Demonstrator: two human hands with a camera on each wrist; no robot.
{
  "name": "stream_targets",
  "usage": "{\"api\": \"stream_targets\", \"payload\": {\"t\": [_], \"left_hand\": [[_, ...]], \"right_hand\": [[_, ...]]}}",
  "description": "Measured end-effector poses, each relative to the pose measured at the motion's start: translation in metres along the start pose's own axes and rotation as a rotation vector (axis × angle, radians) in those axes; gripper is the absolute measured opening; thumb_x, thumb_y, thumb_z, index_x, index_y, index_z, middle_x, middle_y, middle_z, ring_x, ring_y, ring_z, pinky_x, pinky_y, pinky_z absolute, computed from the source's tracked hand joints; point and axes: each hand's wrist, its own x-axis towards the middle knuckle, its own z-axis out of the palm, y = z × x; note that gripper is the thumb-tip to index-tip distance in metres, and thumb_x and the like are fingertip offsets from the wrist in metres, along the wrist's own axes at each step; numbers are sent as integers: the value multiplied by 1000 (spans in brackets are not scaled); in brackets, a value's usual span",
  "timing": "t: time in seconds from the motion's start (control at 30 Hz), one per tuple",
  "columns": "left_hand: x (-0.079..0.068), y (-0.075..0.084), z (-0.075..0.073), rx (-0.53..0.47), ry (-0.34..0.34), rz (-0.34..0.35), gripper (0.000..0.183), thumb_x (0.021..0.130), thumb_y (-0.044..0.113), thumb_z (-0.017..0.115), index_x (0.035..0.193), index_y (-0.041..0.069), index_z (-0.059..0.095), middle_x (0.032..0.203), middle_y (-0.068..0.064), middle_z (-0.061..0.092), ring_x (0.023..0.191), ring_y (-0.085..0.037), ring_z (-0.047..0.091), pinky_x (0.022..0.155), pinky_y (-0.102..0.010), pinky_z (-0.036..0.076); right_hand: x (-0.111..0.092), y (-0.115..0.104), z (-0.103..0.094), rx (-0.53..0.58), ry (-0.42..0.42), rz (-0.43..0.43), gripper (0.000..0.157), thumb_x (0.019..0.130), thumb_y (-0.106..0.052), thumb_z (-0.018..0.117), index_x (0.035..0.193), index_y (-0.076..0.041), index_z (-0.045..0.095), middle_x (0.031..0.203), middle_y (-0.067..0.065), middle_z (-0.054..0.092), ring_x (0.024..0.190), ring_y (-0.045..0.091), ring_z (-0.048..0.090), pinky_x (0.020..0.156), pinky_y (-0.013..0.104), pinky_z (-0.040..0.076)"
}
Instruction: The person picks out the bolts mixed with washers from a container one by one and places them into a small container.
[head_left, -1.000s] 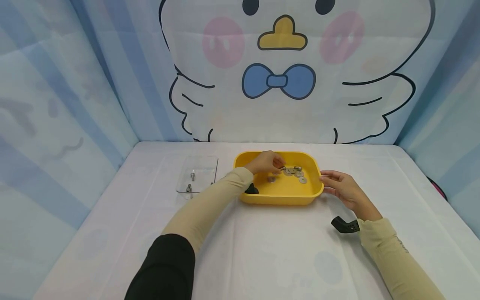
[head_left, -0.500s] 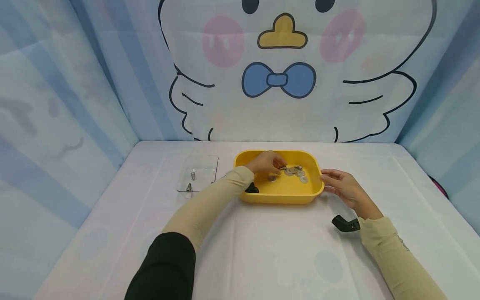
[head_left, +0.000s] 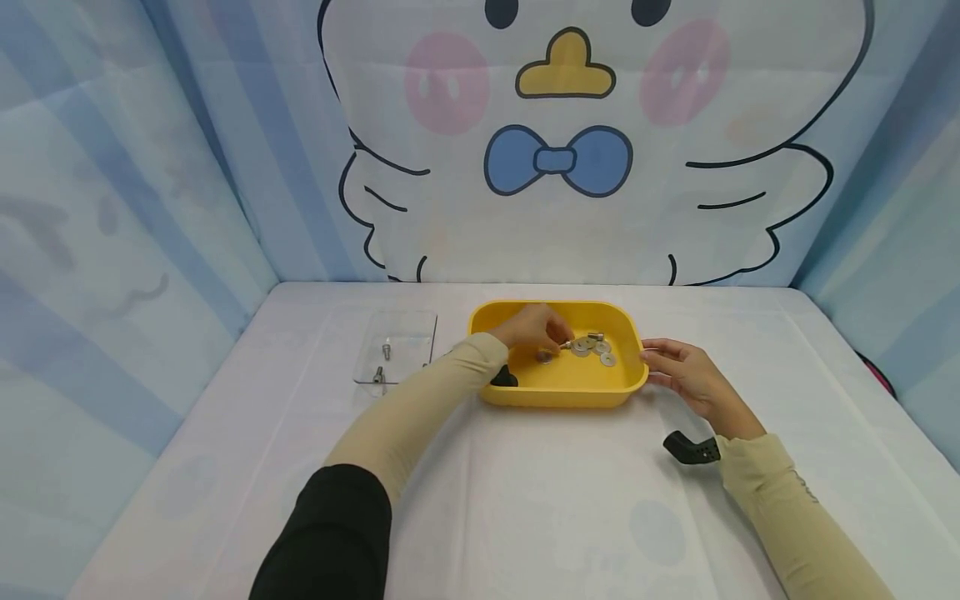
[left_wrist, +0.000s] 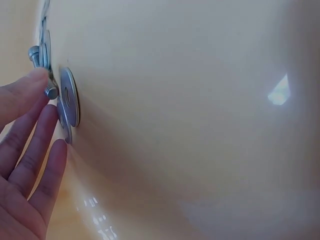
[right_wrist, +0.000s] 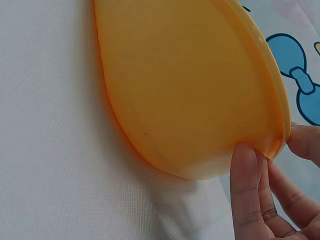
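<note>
My left hand (head_left: pixel 534 327) reaches inside the yellow tray (head_left: pixel 562 398). In the left wrist view its thumb and index finger pinch a small metal screw (left_wrist: pixel 51 91); the thumb covers part of it. Flat metal washers (left_wrist: pixel 70 97) stand close by its fingertips in that view. In the head view several washers (head_left: pixel 581 347) lie on the tray floor right of the hand, with another screw (head_left: pixel 596 337) among them. At the tray's right end my right hand (head_left: pixel 686 375) grips the rim, thumb and fingers on opposite sides of the wall.
Left of the tray lies a clear plastic box (head_left: pixel 397 342), with a screw (head_left: pixel 386 350) in its area and another screw (head_left: pixel 378 375) by its front edge. A white cloth (head_left: pixel 555 500) covers the table. A printed curtain (head_left: pixel 555 225) stands behind.
The left fingertips have shifted slightly toward me, the screw moving with them. The right hand and the tray have held their places.
</note>
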Motion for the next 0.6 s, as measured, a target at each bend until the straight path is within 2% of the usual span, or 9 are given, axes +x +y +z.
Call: {"api": "stream_targets", "payload": {"t": [0.27,0.43,0.6], "left_hand": [[2,-2,1,38,-28,-1,25,79,3,73,103,8,73,106,-6,71,95,-15,66,80,-16,52],[6,-7,0,46,-46,42,23,77,6,76,100,11,74,99,-2,73,89,-9,66,79,-16,52],[7,-6,-1,87,-52,22,21,78,9,76,98,10,74,96,0,73,83,-7,65,76,-14,52]], "right_hand": [[0,1,-1,1,-9,-16,62,92,-26,60,137,7,34,93,-19,60,85,-4,59,77,15,54],[-1,1,-2,17,-17,-34,59,92,-25,60,135,7,36,92,-19,61,85,-4,60,77,16,54],[-1,1,-2,25,-15,-30,56,92,-24,61,134,6,38,92,-18,61,85,-3,60,77,16,54]]}}
